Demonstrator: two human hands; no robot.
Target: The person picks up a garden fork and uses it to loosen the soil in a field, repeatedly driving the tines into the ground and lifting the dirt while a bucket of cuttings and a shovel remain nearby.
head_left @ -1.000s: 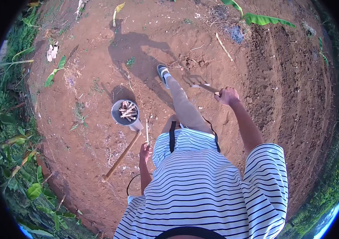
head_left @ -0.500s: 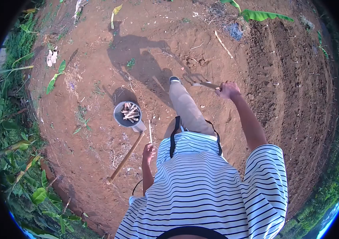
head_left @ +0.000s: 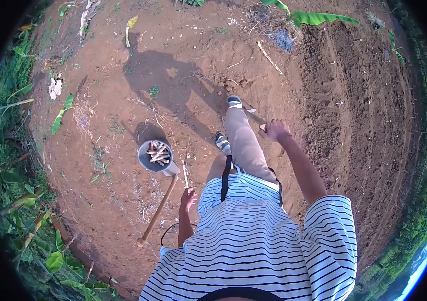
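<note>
- Left hand (head_left: pixel 188 196) is closed around the lower end of a thin pale stick (head_left: pixel 185 174), held upright beside the hip.
- Right hand (head_left: pixel 275 130) is closed on a short slim tool (head_left: pixel 253 116), out in front by the forward leg; the kind of tool is too small to tell.
- Grey bucket (head_left: pixel 143 159) stands on bare red ground near the left hand, with a bunch of cut stems (head_left: pixel 158 152) inside.
- Hoe (head_left: pixel 157 210) lies flat on the ground, its head end against the bucket, no hand on it.
- Furrowed soil (head_left: pixel 364 100) lies to the right; no stems are seen standing in it.
- Judgement: early stage. The soil looks worked, one stick is in hand and not yet in the ground, and the bulk of the stems sit in the bucket.
</note>
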